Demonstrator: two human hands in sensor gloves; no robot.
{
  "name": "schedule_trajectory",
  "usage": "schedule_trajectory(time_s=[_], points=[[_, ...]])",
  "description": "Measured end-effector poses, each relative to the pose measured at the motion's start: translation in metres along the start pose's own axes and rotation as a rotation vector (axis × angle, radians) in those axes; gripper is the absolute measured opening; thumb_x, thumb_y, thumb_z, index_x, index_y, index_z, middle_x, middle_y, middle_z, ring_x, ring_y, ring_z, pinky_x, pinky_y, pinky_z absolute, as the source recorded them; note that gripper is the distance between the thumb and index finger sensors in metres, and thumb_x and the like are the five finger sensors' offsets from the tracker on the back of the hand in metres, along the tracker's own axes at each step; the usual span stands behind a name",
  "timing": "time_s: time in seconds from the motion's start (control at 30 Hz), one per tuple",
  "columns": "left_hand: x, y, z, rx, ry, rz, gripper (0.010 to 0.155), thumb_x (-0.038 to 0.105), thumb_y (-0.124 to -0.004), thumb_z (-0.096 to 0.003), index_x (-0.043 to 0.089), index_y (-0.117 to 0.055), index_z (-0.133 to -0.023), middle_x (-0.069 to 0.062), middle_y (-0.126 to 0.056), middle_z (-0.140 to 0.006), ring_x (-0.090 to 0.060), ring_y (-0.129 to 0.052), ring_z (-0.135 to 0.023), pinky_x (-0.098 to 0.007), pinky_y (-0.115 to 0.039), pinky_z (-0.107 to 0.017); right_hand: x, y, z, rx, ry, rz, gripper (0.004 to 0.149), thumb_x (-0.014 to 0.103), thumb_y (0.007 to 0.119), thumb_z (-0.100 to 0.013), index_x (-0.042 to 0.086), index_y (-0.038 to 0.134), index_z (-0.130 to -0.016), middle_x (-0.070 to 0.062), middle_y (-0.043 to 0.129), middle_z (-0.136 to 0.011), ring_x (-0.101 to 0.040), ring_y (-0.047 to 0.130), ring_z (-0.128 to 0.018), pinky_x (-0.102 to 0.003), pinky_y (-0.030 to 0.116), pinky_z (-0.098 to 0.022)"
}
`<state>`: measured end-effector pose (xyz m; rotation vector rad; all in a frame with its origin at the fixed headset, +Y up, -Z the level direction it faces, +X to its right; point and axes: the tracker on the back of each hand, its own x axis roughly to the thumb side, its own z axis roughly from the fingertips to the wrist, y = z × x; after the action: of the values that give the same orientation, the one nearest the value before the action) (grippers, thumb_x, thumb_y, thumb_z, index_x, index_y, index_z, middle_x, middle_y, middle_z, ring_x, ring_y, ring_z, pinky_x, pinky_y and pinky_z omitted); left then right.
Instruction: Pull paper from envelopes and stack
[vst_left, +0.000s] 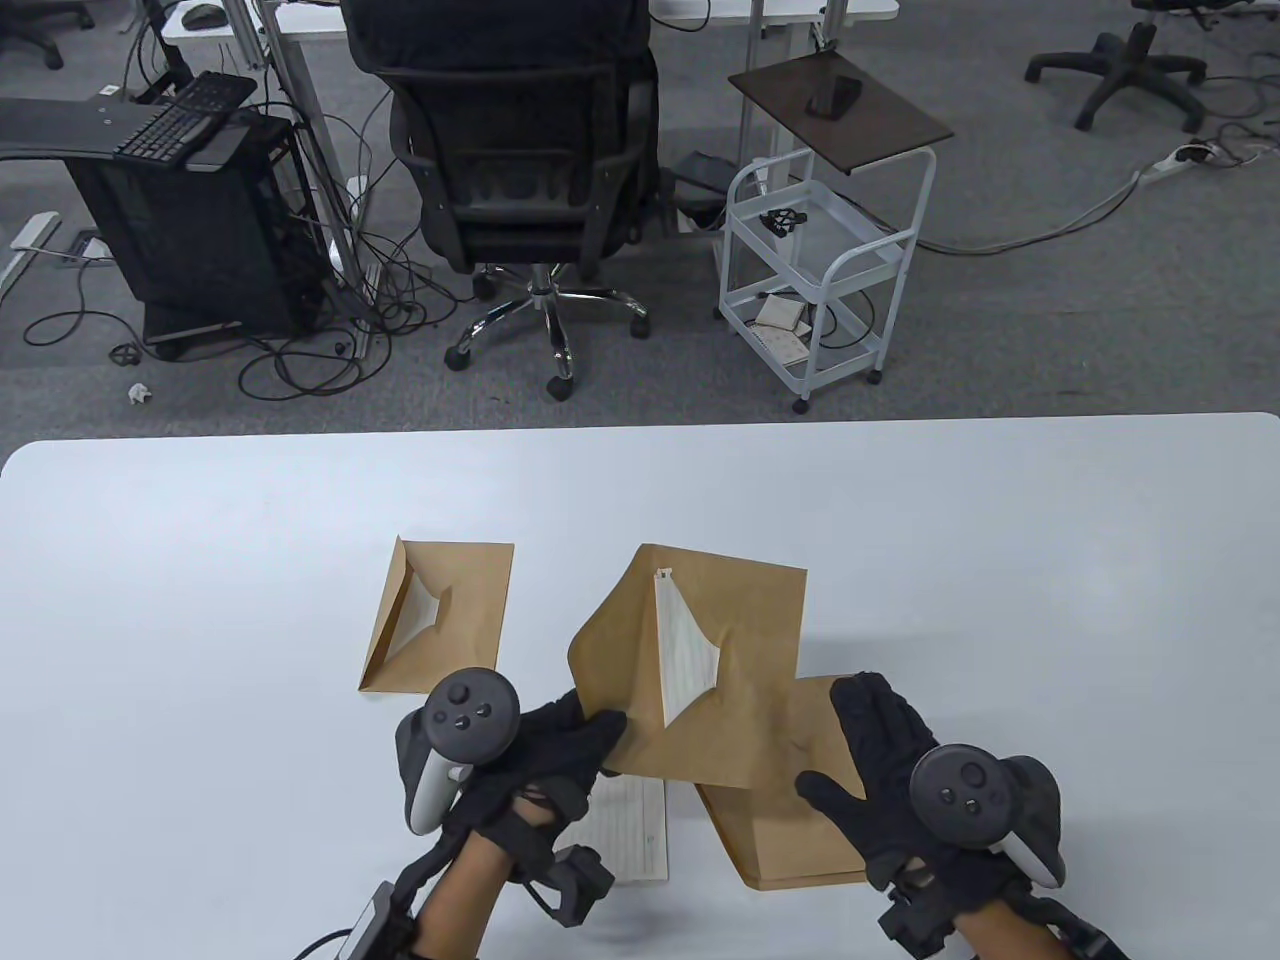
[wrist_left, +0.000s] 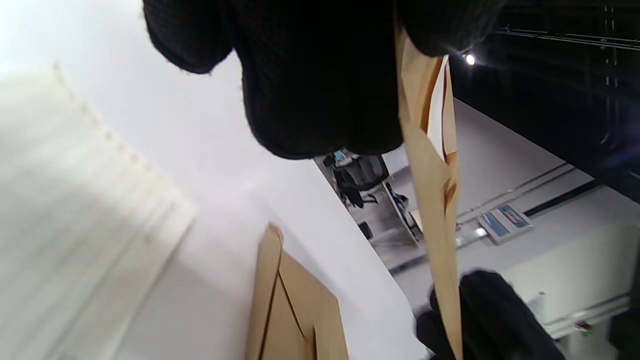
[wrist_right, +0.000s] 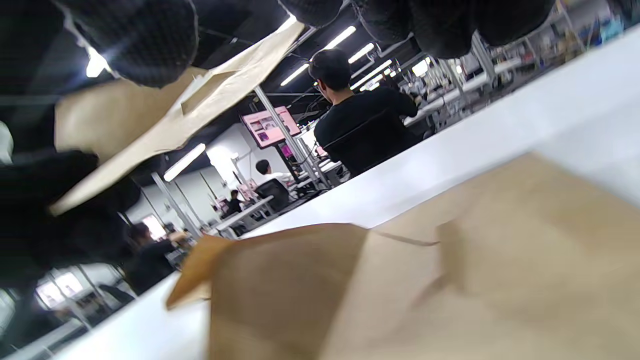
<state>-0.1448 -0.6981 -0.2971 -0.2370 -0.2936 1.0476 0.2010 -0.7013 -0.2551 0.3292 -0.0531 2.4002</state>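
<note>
We note the left hand pinching the raised envelope, paper showing; the right hand hovers unclenched, fingers spread.

Table: plain white, filling the lower half of the table view.
Held envelope: kraft brown, centre of frame.
Paper inside it: white with faint ruled lines.
Left envelope: the same brown, white showing at its opening.
Lower right envelope: brown.
Flat sheet: white, lined, bottom centre.
Gloves, left hand and right hand: black.
Floor: grey carpet, upper half.
</note>
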Motion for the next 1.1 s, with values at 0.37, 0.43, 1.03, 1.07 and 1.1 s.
schedule_trajectory(time_s=[0.37, 0.43, 1.03, 1.07, 1.1], points=[[-0.014, -0.046, 0.007, -0.181, -0.072, 0.171, 0.053, 0.036, -0.073, -0.0513, 0.029, -0.067, -0.104, -0.001, -0.095, -0.084, -0.024, -0.104, -0.067, -0.055, -0.068, -0.065, -0.022, 0.006, -0.003, 0.014, 0.185, -0.571, 0.074, 0.041, 0.083, -0.047, 0.005, 0.050, -0.102, -0.019, 0.089, -0.080, -0.030, 0.109, -0.053, -0.045, 0.089, -0.040], [-0.014, -0.047, 0.007, -0.172, -0.073, 0.120, 0.053, 0.035, -0.074, -0.0508, 0.029, -0.067, -0.103, -0.001, -0.095, -0.085, -0.025, -0.103, -0.068, -0.055, -0.068, -0.065, -0.024, 0.005, -0.002, -0.011, 0.185, -0.602, 0.064, 0.037, 0.084, -0.047, 0.012, 0.060, -0.100, -0.017, 0.095, -0.075, -0.026, 0.112, -0.043, -0.041, 0.091, -0.035], [0.013, -0.023, 0.031, 0.421, -0.098, -0.882, 0.083, 0.046, -0.080, -0.0486, 0.034, -0.029, -0.113, -0.011, -0.042, -0.117, -0.039, -0.060, -0.106, -0.064, -0.042, -0.077, -0.014, 0.006, -0.002, 0.086, 0.036, -0.725, 0.047, 0.025, 0.081, -0.048, 0.022, 0.077, -0.095, -0.017, 0.097, -0.074, -0.023, 0.113, -0.031, -0.037, 0.093, -0.028], [0.017, -0.027, 0.032, 0.441, -0.129, -0.985, 0.084, 0.046, -0.080, -0.0486, 0.037, -0.027, -0.113, -0.012, -0.037, -0.118, -0.039, -0.055, -0.108, -0.064, -0.039, -0.078, -0.014, 0.007, -0.002, 0.086, 0.038, -0.744, 0.046, 0.025, 0.080, -0.048, 0.022, 0.077, -0.095, -0.017, 0.096, -0.075, -0.024, 0.113, -0.032, -0.038, 0.093, -0.028], [0.019, -0.031, 0.033, 0.448, -0.155, -1.050, 0.082, 0.046, -0.079, -0.0490, 0.040, -0.028, -0.112, -0.012, -0.032, -0.119, -0.040, -0.049, -0.110, -0.064, -0.036, -0.078, -0.014, 0.008, -0.002, 0.090, 0.042, -0.757, 0.047, 0.026, 0.080, -0.049, 0.021, 0.076, -0.095, -0.017, 0.096, -0.076, -0.025, 0.113, -0.032, -0.038, 0.093, -0.028]])
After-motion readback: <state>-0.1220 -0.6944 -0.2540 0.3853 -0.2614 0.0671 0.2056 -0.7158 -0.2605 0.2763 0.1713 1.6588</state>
